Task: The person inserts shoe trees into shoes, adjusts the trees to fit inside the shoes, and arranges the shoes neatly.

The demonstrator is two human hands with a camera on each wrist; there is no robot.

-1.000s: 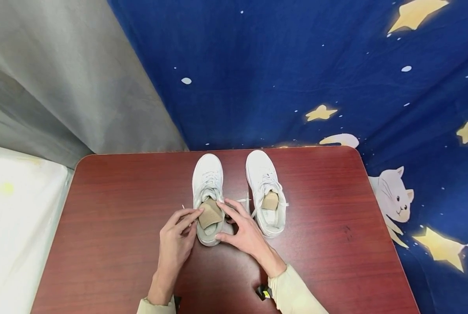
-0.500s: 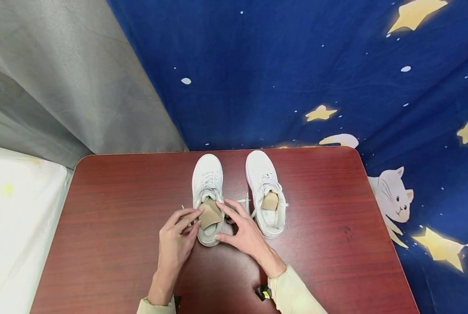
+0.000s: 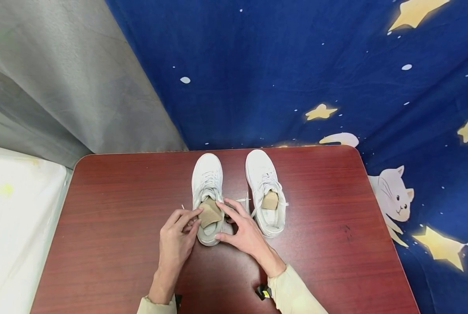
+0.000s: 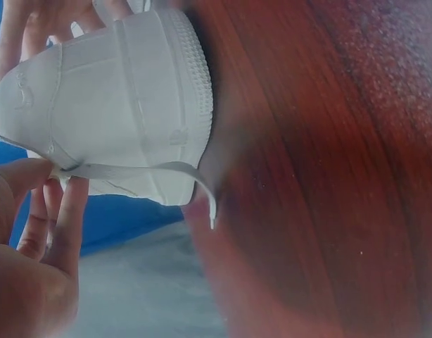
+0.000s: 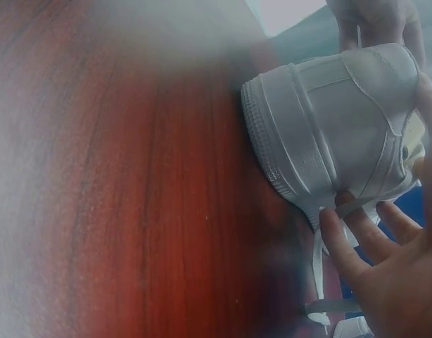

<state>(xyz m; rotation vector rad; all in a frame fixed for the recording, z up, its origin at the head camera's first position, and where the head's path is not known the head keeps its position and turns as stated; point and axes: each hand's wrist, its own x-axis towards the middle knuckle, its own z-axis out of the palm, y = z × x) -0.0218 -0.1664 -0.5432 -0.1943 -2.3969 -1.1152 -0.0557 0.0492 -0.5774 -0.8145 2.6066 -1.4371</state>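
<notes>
A white sneaker (image 3: 207, 172) lies toe away on the table, its tan-lined tongue (image 3: 210, 213) folded back over the opening. At its left edge my left hand (image 3: 175, 240) pinches the white shoelace (image 4: 124, 170) between thumb and finger, right at the upper's top edge. The lace's tipped end hangs down the side of the shoe. My right hand (image 3: 246, 229) is spread along the other side, thumb by the heel collar and index finger at the tongue's edge. Its other fingers (image 5: 367, 236) touch near the right-hand lace (image 5: 317, 278), which hangs loose.
A second white sneaker (image 3: 259, 165) stands to the right, tongue folded back and laces loose. Both rest on a reddish-brown table (image 3: 320, 209). Behind it hang a blue star-patterned curtain (image 3: 253, 65) and a grey curtain (image 3: 81, 78). A white surface (image 3: 18, 226) stands at the left.
The left fingers have shifted slightly at the shoe's edge. The right hand and both sneakers stay in place.
</notes>
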